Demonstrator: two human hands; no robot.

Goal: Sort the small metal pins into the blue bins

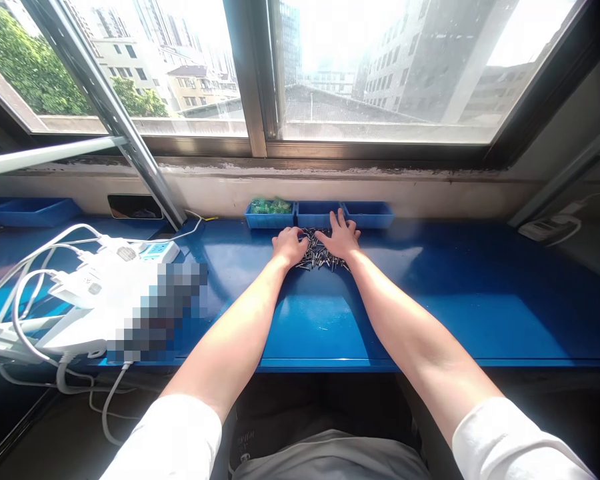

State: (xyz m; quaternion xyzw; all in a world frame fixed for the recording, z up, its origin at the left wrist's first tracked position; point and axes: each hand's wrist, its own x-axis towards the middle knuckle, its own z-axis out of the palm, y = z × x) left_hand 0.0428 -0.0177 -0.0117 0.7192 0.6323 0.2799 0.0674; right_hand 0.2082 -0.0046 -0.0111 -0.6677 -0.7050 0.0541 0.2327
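Observation:
A loose pile of small metal pins, like screws or rivets (322,259), lies on the blue tabletop. My left hand (289,246) rests cupped along the pile's left side, its fingers bent but not closed round anything visible. On the right side, my right hand (343,237) has its fingers spread, the thumb reaching over the pins and the longest fingers close to the bins. Just behind the pile stand three blue bins in a row: the left bin (271,219) holds green pieces, while the middle bin (319,215) and right bin (369,215) show no visible contents.
White power strips (87,287) with plugs and tangled cables cover the table's left side, beside a blurred-out dark object (165,310). A metal post (130,143) rises near a phone (135,206). More blue bins (35,212) stand far left. A window (380,73) faces me.

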